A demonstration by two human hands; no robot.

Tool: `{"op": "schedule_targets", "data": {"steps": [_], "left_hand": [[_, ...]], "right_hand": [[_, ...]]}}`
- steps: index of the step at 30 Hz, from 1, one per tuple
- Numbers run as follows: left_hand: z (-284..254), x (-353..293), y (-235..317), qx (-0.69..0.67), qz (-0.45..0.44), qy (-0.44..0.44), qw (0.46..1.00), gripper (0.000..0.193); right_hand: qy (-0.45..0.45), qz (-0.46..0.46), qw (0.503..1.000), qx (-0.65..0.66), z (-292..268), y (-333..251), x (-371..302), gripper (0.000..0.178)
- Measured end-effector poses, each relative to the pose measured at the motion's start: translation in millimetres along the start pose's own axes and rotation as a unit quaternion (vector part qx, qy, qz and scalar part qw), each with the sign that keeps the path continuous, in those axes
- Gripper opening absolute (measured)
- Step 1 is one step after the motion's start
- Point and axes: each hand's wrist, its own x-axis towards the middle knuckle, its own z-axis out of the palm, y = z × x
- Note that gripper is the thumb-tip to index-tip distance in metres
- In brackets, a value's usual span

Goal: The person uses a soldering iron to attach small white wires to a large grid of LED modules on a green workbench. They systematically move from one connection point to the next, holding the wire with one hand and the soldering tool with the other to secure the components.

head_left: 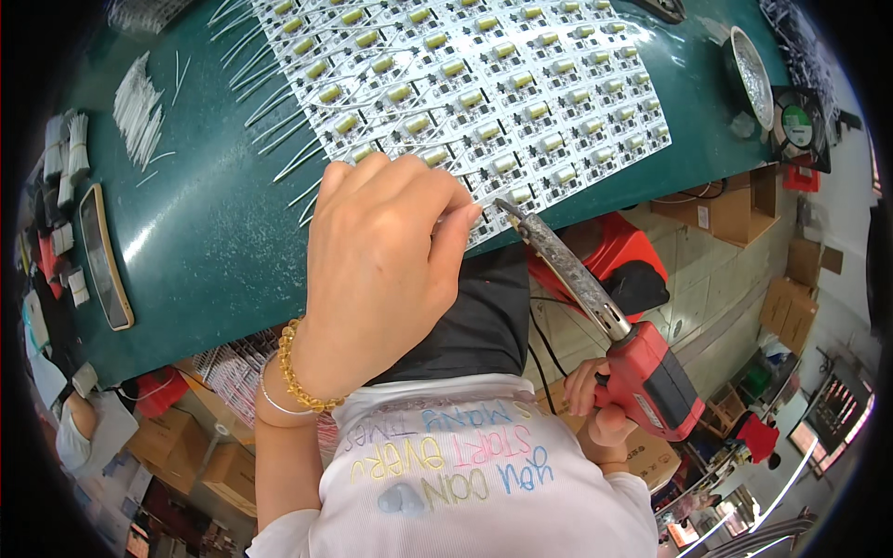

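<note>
My left hand (386, 251) rests over the near edge of a large white panel of circuit boards (558, 121), its thumb and forefinger pinched together. What lies in the pinch is too small to make out. In my right hand (600, 409) is a red and black soldering gun (651, 381), gripped at its handle. Its long metal barrel slants up to the left, and the tip (502, 205) is at the panel's edge, just right of my left fingertips. Rows of yellow components cover the panel. Thin white wires (279, 139) stick out along its left side.
A pile of white wires (139, 116) and a phone (107, 256) lie on the green table (214, 232) at left. Bundled wires (74, 158) sit at its far left. At right are a metal dish (749, 79) and a small black fan (798, 128). A red stool (614, 256) stands below the edge.
</note>
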Motion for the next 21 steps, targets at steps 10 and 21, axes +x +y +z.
{"op": "schedule_targets", "data": {"steps": [10, 21], "left_hand": [[1.1, 1.2, 2.4, 0.016, -0.001, 0.007, 1.000, 0.009], [-0.4, 3.3, 2.4, 0.016, -0.007, -0.009, 1.000, 0.009]], "right_hand": [[-0.058, -0.043, 0.983, -0.167, -29.2, 31.4, -11.7, 0.071], [-0.008, -0.038, 0.999, -0.031, -6.9, 8.3, -1.1, 0.076]]}}
